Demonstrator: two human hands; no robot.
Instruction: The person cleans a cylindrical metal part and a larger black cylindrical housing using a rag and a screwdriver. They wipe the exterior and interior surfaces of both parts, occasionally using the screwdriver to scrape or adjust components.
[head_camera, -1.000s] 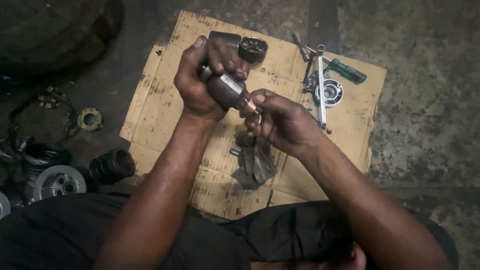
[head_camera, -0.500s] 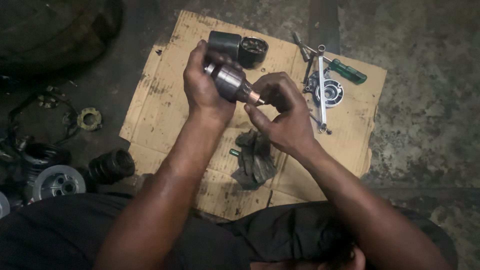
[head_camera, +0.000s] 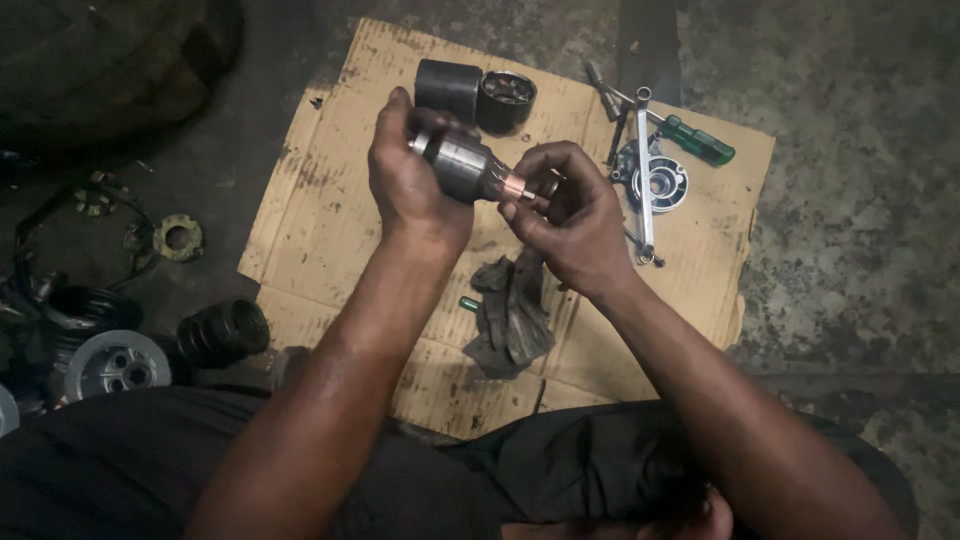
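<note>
Copper-tipped motor core (head_camera: 468, 167), heavy, stiff and probably greasy, is sitting gripped around its fat middle by the left hand (head_camera: 412, 185); right hand (head_camera: 567, 222) fingers are pinching its delicate tip near frame centre.

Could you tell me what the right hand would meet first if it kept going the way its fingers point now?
The right hand points up-left, its fingers already at the copper end of the armature held by the left hand. Going on, it would probably meet that copper end first; depth is unclear.
</note>
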